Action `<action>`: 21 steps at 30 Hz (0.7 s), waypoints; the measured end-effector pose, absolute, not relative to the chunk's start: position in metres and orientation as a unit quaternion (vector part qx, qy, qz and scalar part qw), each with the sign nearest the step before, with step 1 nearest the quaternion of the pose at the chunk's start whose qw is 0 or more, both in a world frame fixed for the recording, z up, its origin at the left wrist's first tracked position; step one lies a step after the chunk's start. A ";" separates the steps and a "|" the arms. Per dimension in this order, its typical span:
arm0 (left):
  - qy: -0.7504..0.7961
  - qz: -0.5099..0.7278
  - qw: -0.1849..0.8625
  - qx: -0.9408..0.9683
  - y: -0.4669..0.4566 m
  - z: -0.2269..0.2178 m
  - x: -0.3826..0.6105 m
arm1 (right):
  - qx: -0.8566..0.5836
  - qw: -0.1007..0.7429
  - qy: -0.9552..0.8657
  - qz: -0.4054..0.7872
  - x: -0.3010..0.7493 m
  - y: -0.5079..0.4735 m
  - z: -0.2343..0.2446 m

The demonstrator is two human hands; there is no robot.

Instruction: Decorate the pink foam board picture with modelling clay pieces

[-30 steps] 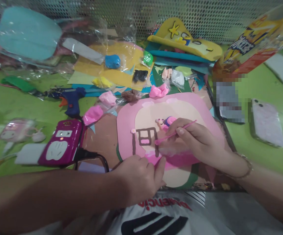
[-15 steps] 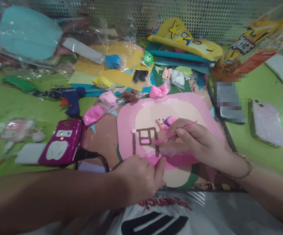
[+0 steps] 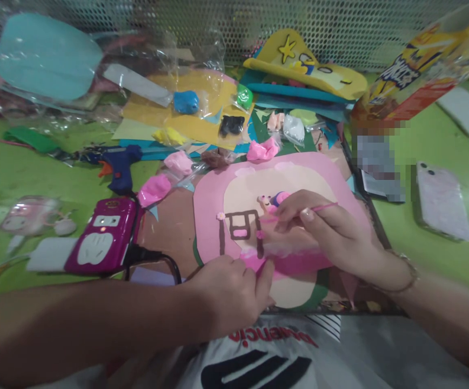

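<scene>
A pink foam sheet (image 3: 210,200) with a cream panel (image 3: 242,194) lies in front of me, bearing a brown clay frame (image 3: 242,224) and a small pink clay figure (image 3: 273,201). My right hand (image 3: 327,232) pinches a thin pink modelling stick (image 3: 319,207), its tip near the figure. My left hand (image 3: 230,294) is curled, thumb and fingers pressing the sheet's lower edge beside some pink clay (image 3: 254,263).
Bagged clay lumps lie behind: pink (image 3: 154,189), pink (image 3: 262,150), blue (image 3: 186,101), green (image 3: 245,98), black (image 3: 232,125). A blue glue gun (image 3: 116,162) and a magenta device (image 3: 100,236) sit left. A phone (image 3: 441,202) lies right, a yellow foam piece (image 3: 307,67) behind.
My right hand has lifted and tilted the stick flatter, its tip moving from the frame's lower right up toward the clay figure. My left hand has stayed put.
</scene>
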State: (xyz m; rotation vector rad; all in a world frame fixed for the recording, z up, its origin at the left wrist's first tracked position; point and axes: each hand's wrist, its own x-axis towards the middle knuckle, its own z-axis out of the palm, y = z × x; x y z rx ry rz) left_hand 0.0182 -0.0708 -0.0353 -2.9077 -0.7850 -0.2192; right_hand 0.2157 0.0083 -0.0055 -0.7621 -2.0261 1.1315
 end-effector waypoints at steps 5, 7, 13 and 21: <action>-0.264 -0.068 0.057 -0.961 -0.071 -0.034 0.019 | -0.259 0.294 -0.819 0.419 0.216 0.006 -0.005; -0.264 -0.072 0.056 -0.960 -0.071 -0.034 0.019 | -0.259 0.281 -0.836 0.394 0.216 0.005 -0.006; -0.265 -0.070 0.053 -0.960 -0.070 -0.034 0.019 | -0.266 0.282 -0.859 0.334 0.217 0.003 -0.010; -0.266 -0.068 0.057 -0.960 -0.071 -0.033 0.018 | -0.249 0.265 -0.871 0.330 0.217 0.005 -0.012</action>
